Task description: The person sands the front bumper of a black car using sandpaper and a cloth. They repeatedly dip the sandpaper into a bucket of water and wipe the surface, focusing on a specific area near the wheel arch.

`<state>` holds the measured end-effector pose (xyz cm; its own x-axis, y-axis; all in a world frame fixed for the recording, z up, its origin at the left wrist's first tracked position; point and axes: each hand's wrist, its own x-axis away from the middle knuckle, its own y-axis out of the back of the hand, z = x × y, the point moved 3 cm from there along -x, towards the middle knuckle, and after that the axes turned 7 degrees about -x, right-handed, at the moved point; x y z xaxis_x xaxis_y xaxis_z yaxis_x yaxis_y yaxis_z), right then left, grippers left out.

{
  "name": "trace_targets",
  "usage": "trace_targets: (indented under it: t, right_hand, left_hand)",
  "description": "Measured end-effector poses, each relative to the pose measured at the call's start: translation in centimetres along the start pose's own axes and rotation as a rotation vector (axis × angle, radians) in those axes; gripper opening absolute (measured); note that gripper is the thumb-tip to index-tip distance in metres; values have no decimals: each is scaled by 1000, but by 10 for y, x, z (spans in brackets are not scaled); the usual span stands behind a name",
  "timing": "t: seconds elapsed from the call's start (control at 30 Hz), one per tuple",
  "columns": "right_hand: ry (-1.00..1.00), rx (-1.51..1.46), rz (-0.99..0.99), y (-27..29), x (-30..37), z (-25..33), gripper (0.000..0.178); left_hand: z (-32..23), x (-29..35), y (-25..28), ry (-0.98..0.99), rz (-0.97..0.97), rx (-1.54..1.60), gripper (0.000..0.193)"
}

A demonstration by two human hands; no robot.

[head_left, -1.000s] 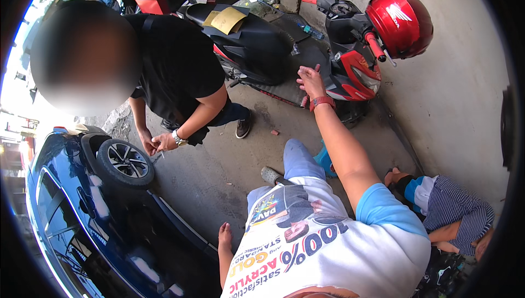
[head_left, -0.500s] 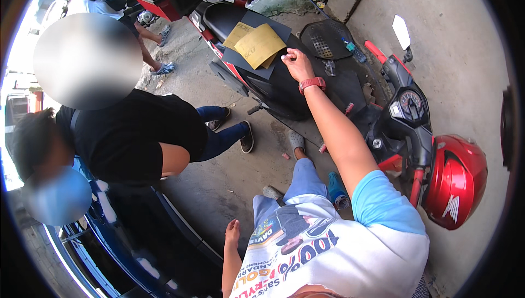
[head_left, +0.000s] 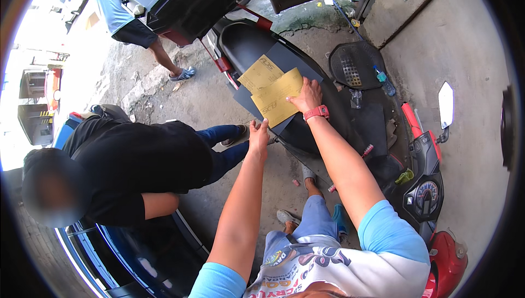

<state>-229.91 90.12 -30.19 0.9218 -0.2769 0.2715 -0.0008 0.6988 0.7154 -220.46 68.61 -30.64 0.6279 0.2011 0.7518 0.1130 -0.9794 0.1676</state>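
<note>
A tan-yellow sheet of paper (head_left: 276, 106) with dark print lies slightly curled over a second tan sheet (head_left: 260, 73). Both rest on dark grey sheets (head_left: 295, 60) spread across the black motorcycle seat (head_left: 246, 46). My right hand (head_left: 307, 98), with a red watch at the wrist, grips the front tan sheet by its right edge, thumb on top. At that sheet's lower left corner is my left hand (head_left: 258, 135), its fingers apart and the fingertips touching or nearly touching the edge.
A person in black (head_left: 142, 155) stands at the left beside a dark blue car (head_left: 147, 254). The motorcycle has a black top box (head_left: 186, 2). Handlebars with a dial (head_left: 426, 194) and a red helmet (head_left: 451, 265) are at right. A plastic bottle (head_left: 385, 82) lies near the wall.
My left hand has risen from beside my body to the sheets. My right hand has moved from beside the sheets onto the front one. The person in black has shifted downward in view.
</note>
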Motion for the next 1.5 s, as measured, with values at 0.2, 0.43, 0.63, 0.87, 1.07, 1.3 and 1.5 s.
trace_targets:
  t: [0.2,0.43,0.63,0.87,1.07,1.3,1.5]
  right_hand:
    - [30,-17,51,2,-1,8,81]
    - [114,-462,257,14,-17,14,77]
    - [13,-561,50,2,-62,48,74]
    - [-82,-40,-99,-18,-50,50,118]
    - [-271,98,-78,-34,-36,56,150]
    - [21,57,-412,-24,-9,28,128]
    - [338,-148,193,-101,198,-33,72]
  left_hand:
    - [-23,-29,-4,61,-22,210,61]
    - [-12,-4,8,-2,63,179,21]
    - [28,58,38,-46,40,253,17]
    - [135,222,111,167,-45,410,20]
    - [241,322,175,307,-239,635,11]
    - [329,398,215,292,-487,751,10]
    - [394,468,248,130,-576,937,19]
